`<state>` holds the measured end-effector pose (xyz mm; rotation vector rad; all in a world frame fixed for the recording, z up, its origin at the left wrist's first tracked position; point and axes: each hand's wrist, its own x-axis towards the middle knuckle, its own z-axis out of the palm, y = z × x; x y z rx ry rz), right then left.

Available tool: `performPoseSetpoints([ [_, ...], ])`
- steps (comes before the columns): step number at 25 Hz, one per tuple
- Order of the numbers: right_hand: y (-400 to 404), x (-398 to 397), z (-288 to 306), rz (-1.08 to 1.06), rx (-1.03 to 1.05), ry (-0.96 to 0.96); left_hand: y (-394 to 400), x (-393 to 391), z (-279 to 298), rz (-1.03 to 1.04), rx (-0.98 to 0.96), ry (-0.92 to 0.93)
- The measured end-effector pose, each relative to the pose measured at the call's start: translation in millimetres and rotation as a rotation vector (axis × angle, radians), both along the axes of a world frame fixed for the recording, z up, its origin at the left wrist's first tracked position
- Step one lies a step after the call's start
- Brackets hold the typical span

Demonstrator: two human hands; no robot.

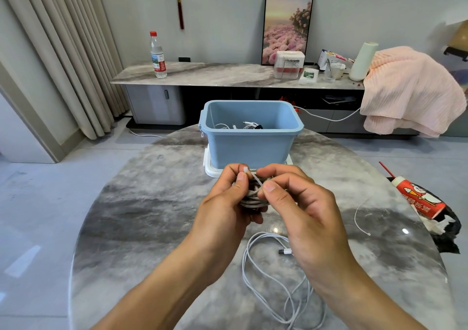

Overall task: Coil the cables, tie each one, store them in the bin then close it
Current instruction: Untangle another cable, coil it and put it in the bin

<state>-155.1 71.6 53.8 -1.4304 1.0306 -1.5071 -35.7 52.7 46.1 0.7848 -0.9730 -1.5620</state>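
A coiled grey cable (pixel 252 198) is held above the table between both hands. My left hand (pixel 225 203) grips the coil from the left. My right hand (pixel 301 203) pinches a white tie (pixel 255 179) that crosses the coil's top. The open blue bin (pixel 249 137) stands just beyond my hands, with several white cables (pixel 238 126) lying inside. The bin rests on its white lid (pixel 211 170). A loose white cable (pixel 276 279) sprawls on the table below my right hand. A spare white tie (pixel 359 215) lies to the right.
The round marble table (pixel 141 215) carries a red cup with a straw (pixel 417 198) on a black bag at its right edge. Behind stands a sideboard with a water bottle (pixel 157 56), boxes and a pink blanket (pixel 407 89).
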Motion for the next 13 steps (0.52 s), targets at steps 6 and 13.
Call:
performPoseSetpoints([
  [6, -0.8, 6.6, -2.6, -0.065, 0.030, -0.012, 2.0, -4.1, -2.2, 0.034, 0.025, 0.004],
  [13, -1.6, 6.2, -1.3, -0.059, 0.028, -0.017, 1.0, -4.7, -3.4, 0.038, 0.022, 0.028],
])
